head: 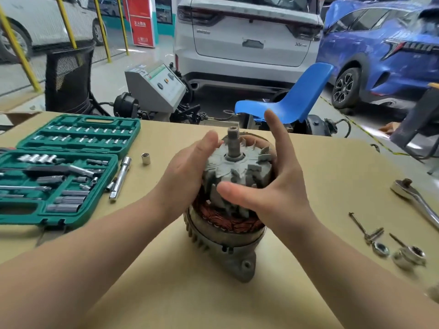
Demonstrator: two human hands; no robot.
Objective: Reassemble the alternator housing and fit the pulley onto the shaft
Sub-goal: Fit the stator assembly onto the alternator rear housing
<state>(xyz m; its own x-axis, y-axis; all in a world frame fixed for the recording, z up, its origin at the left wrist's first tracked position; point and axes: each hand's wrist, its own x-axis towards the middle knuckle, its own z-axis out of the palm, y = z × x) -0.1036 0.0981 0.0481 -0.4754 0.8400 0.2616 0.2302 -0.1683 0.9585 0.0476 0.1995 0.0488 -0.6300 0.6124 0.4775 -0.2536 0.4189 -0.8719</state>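
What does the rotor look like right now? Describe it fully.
The rotor is dull grey cast metal with claw-shaped poles and fan blades around its top. Its threaded shaft points straight up, with no pulley on it. It stands upright, its lower part sunk into the copper windings of the finned housing. The left hand and right hand cup its sides.

Both forearms bare, reaching forward to flank the rotor (pixel 237 172). Left hand (pixel 187 167) cupped against its left side, fingertips curled round the far edge. Right hand (pixel 278 186) pressed to its right side, thumb across the near face, index finger raised clear.
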